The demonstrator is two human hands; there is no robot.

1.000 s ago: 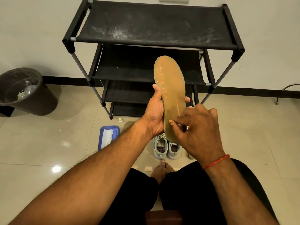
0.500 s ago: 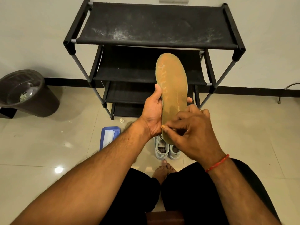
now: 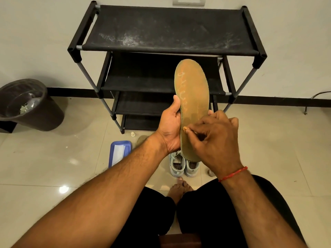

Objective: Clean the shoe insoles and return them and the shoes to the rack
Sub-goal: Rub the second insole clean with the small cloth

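We are gripping insole [image 3: 193, 90] mid-length in left hand [image 3: 170, 129]. Right hand [image 3: 215, 138] curling, fingertip pressing insole's near half; whether pinching anything, cannot tell. Long axis running away from us; shoes [image 3: 179, 165] lying below hands, rack [image 3: 170, 24] standing beyond.

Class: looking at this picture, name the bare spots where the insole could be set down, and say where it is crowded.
Bare: the dusty top shelf, between its corner posts; the floor between bin and blue tray; the tiles right of the shoes. Crowded: the floor before the rack, with tray, shoes, small cap and a bare foot.
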